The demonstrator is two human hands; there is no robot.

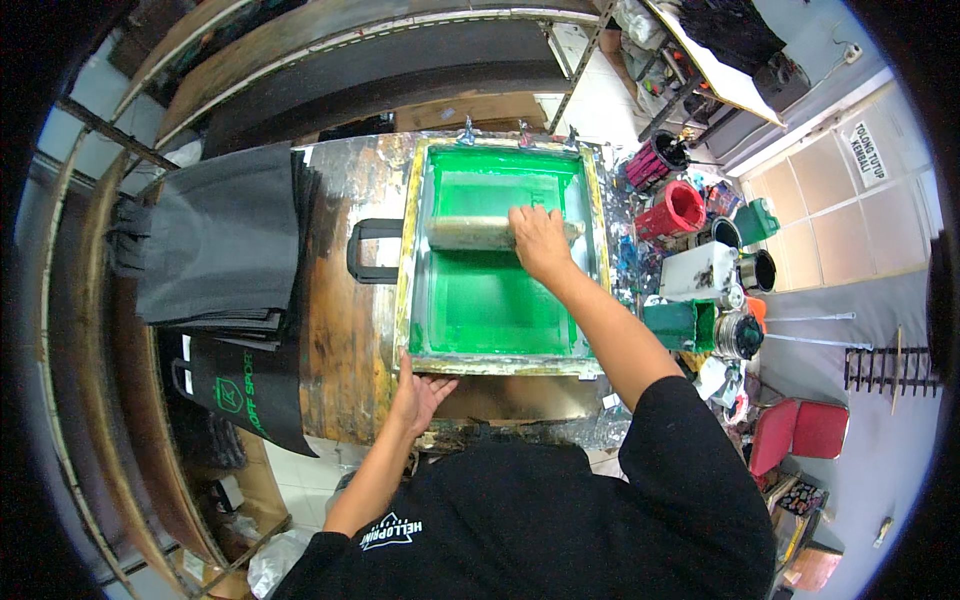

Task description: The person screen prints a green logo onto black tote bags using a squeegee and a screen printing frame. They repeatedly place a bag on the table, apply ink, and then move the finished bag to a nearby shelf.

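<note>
A screen-printing frame with green ink over its mesh lies on the worktable. My right hand is closed round the top of a wide squeegee, which stands across the middle of the screen. At the frame's near left corner, my left hand touches the edge with its thumb, palm turned up and fingers stretched out and apart. From under the frame's left side sticks out the black handle of a bag; the rest of that bag is hidden. Clamps line the frame's far edge.
Left of the frame are stacked dark fabric bags and a black bag with a green print. Ink containers, including a red tub and a green one, crowd the right side. Racks stand beyond; a red chair sits right.
</note>
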